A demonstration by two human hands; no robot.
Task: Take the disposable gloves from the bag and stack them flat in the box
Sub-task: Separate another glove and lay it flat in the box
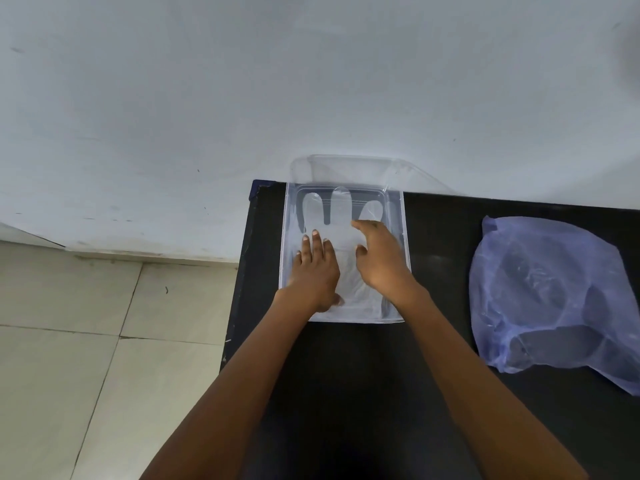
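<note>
A clear plastic box (401, 237) stands on the black table by the wall. A translucent white disposable glove (337, 213) lies flat inside it, fingers pointing away from me. My left hand (313, 268) rests palm down on the glove's left side, fingers spread. Over the glove's right side my right hand (379, 258) is lowered with its fingers apart and the fingertips touching the glove near its thumb. Neither hand grips anything. A crumpled blue plastic bag (554, 296) lies on the table to the right of the box.
The box's clear lid (363, 168) leans against the white wall behind the box. The black table (433, 358) ends just left of the box, with a tiled floor (86, 341) below. Bare tabletop lies between the box and the bag.
</note>
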